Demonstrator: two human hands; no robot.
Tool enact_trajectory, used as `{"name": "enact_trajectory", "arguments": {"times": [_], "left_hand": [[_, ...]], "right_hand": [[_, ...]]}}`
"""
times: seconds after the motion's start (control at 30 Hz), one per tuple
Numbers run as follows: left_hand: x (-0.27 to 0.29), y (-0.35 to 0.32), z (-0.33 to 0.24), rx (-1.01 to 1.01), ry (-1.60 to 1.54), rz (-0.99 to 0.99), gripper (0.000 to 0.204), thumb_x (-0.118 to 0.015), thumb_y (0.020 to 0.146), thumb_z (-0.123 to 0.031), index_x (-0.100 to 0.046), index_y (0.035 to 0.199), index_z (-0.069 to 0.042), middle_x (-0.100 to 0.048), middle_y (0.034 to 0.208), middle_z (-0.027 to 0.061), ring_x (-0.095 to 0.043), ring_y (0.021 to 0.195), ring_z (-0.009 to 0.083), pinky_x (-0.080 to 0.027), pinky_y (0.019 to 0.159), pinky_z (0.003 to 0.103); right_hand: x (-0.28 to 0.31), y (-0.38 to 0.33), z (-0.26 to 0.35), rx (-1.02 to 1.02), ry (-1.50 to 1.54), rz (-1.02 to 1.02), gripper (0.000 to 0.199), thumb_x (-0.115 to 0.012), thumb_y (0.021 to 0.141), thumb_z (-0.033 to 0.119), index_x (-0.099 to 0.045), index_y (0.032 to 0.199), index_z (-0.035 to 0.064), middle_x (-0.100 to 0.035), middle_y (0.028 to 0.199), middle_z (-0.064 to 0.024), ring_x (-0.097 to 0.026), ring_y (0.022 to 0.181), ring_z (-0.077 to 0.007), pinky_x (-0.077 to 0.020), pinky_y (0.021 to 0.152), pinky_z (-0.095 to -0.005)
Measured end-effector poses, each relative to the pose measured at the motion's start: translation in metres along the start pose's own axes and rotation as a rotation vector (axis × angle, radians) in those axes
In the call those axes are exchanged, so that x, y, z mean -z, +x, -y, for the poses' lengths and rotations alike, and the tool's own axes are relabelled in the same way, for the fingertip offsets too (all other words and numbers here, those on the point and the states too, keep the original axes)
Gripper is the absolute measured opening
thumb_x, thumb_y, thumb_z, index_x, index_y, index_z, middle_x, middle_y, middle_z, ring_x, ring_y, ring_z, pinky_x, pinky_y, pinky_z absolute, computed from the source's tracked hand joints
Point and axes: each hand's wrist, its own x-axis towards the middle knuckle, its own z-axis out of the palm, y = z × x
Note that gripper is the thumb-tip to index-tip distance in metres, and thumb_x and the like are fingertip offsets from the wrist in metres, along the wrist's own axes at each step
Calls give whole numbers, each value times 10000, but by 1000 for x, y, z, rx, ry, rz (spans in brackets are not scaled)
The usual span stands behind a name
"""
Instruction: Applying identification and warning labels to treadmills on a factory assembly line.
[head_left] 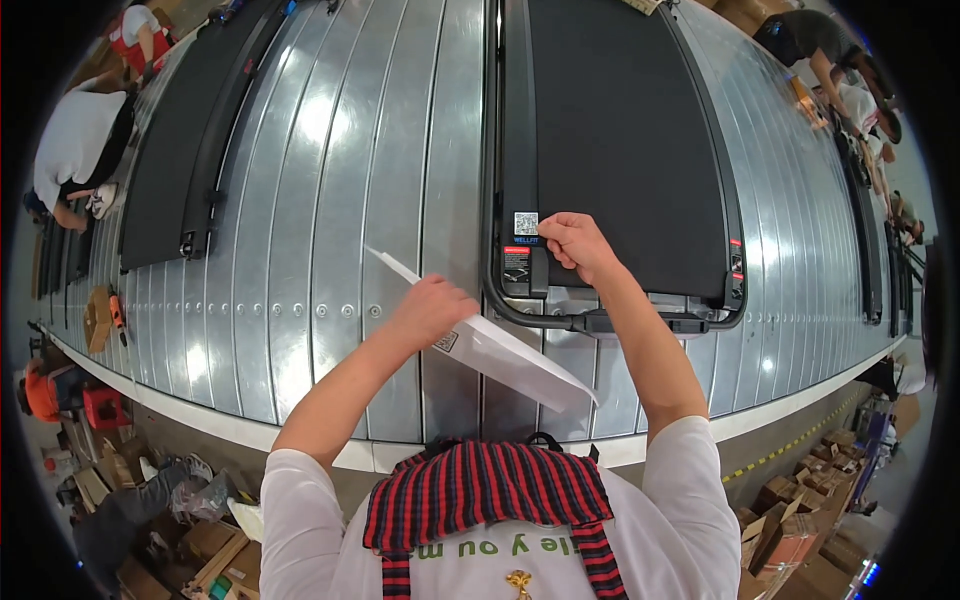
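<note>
My left hand (437,310) is closed round a white sheet of stickers (520,362), which slants down to the right above the metal table. A small black-and-white square code shows on the sheet below the hand. My right hand (577,243) has its fingers curled, their tips at the right edge of a square code sticker (526,223). Whether they pinch that edge or only touch it is hidden. The sticker lies on the black side rail of a treadmill (625,130). A red-and-black warning label (516,263) sits just below it on the same rail.
The treadmill's tubular frame (490,150) bounds its left side and near end. Another black treadmill (180,150) lies at the left of the slatted metal table (330,200). An orange-handled tool (117,312) rests at the table's left. Several people work around it; cardboard boxes (785,540) stand behind me.
</note>
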Motion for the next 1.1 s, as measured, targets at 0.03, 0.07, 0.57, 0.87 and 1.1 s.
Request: {"name": "enact_trajectory", "arguments": {"times": [0.03, 0.07, 0.57, 0.87, 1.1], "left_hand": [[1, 3, 1, 3, 14, 61, 56, -508, 696, -88, -545, 720, -122, -553, 701, 27, -559, 755, 191, -394, 717, 313], [1, 6, 2, 4, 10, 63, 56, -508, 696, -88, -545, 720, -122, -553, 701, 27, -559, 755, 191, -394, 717, 313], [14, 23, 16, -46, 7, -7, 55, -514, 700, -95, -535, 744, -120, -518, 785, 22, -547, 794, 175, -389, 711, 294], [19, 33, 13, 10, 37, 137, 87, -496, 707, -96, -533, 786, -96, -530, 994, 37, -555, 859, 183, -396, 763, 311], [20, 41, 11, 26, 45, 172, 95, -494, 714, -105, -543, 795, -95, -522, 1055, 52, -553, 869, 191, -396, 774, 325]], "right_hand": [[-2, 2, 0, -9, 2, 14, 81, -552, 766, 93, -544, 746, 15, -446, 526, 7, -338, 401, -43, -216, 351, -197], [-4, 4, -1, -18, 3, 28, 80, -549, 766, 90, -544, 747, 13, -443, 521, 7, -333, 398, -43, -209, 351, -198], [-15, 16, -8, -7, -56, -111, 79, -564, 778, 90, -554, 751, 16, -433, 501, 18, -308, 365, -29, -185, 320, -185], [-17, 14, -10, 43, -10, -145, 98, -578, 748, 95, -574, 728, -1, -457, 500, 6, -346, 378, -38, -221, 327, -193], [-16, 15, -9, 17, -38, -100, 90, -577, 778, 105, -571, 748, 20, -440, 496, 30, -318, 373, -17, -198, 325, -176]]}}
